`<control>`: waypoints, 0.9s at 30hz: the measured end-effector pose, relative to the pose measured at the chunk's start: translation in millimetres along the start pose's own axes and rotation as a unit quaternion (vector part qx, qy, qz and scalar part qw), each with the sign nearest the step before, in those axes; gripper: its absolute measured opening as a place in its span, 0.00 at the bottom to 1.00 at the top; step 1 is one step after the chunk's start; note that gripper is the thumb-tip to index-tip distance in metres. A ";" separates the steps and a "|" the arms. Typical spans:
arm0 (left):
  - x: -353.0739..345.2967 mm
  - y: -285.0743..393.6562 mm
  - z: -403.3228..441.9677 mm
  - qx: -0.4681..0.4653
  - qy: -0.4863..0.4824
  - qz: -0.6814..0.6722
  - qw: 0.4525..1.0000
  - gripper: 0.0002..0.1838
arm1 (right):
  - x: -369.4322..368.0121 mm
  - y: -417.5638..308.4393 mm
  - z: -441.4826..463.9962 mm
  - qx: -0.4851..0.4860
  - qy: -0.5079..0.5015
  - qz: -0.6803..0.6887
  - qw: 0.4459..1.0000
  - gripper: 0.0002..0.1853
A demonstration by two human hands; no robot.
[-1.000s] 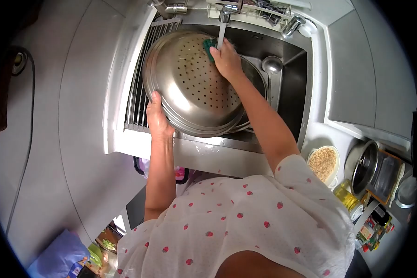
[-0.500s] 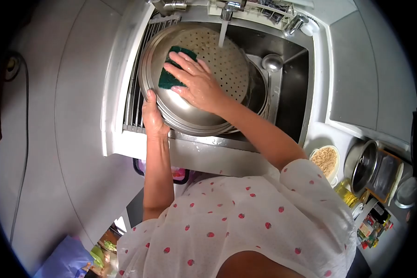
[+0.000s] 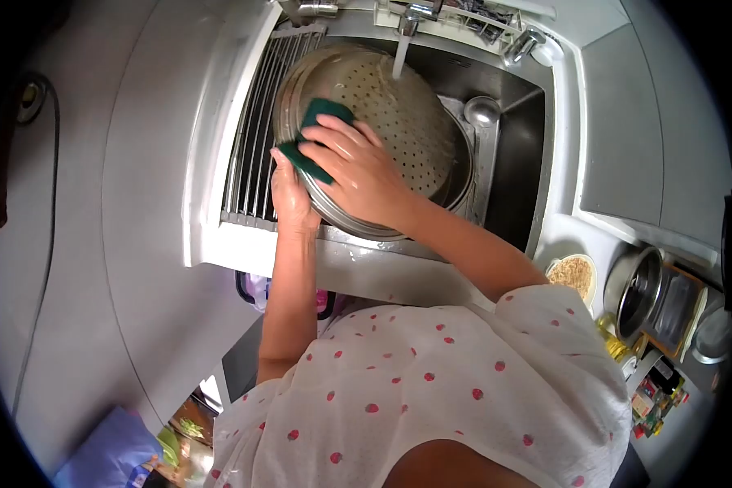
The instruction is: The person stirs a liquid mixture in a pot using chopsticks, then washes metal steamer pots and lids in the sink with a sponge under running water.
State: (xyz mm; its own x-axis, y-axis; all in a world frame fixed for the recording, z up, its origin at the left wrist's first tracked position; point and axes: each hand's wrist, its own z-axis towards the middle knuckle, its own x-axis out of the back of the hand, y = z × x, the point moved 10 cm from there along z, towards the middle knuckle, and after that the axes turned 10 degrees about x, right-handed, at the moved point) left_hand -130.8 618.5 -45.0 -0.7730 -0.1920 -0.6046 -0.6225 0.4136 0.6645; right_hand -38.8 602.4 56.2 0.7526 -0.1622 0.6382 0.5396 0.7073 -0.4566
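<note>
A metal steamer basket (image 3: pixel 407 122) with a perforated bottom is tilted in the sink, its holed face toward me. Gripping its near left rim is my left hand (image 3: pixel 294 202), with the thumb up along the edge. My right hand (image 3: pixel 356 172) presses a dark green scouring pad (image 3: pixel 327 110) against the rim; the pad folds over the edge beside my left thumb. Water from the faucet (image 3: pixel 407 26) runs onto the holed bottom. Behind the basket, partly hidden, another round metal vessel (image 3: pixel 465 167) rests in the sink.
A ladle (image 3: pixel 482 111) lies in the sink (image 3: pixel 519 154). A roll-up drying rack (image 3: pixel 256 122) covers its left side. On the right counter stand a bowl of grains (image 3: pixel 573 275), a metal pot (image 3: pixel 633 285) and several bottles and packets.
My right hand and the scouring pad have moved from the basket's flat bottom down to its rim, where the pad now folds over. The basket has shifted slightly right and tilted more.
</note>
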 end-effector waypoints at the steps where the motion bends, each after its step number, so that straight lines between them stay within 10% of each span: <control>1: 3.6 -2.6 0.7 0.005 -0.001 -0.017 1.000 0.31 | -4.0 -5.9 -16.9 0.016 -0.042 0.003 0.999 0.17; 6: -2.1 0.0 -3.6 -0.001 0.011 0.075 0.997 0.31 | 7.3 9.0 16.3 0.053 -0.011 0.017 0.998 0.12; 12: -8.3 3.2 -12.5 -0.023 0.005 0.105 0.994 0.29 | -4.7 159.9 46.7 -0.198 0.012 -0.005 0.980 0.21; 15: 1.0 -2.5 -8.7 -0.002 -0.013 0.045 0.999 0.27 | -13.1 263.4 -33.1 -0.463 -0.013 0.073 0.883 0.31; 18: 4.9 8.4 -12.8 -0.032 0.030 0.054 0.998 0.27 | -2.3 295.8 -123.2 -0.492 0.003 0.072 0.868 0.35; 22: 1.5 21.3 -7.3 -0.089 0.014 0.100 0.991 0.27 | -29.5 209.4 -238.0 -0.692 0.067 0.188 0.694 0.34; 27: -12.1 20.1 -20.8 -0.126 0.048 0.120 0.984 0.26 | 31.9 76.1 -144.1 -0.423 0.212 0.089 0.877 0.19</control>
State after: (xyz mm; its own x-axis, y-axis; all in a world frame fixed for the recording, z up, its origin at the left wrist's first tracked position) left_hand -136.5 610.6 -15.1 -0.9016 -0.2035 -0.3818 -0.4225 0.2248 0.8780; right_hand 80.6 552.0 -47.6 0.8295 -0.4686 0.3038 0.3507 0.0138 -0.9364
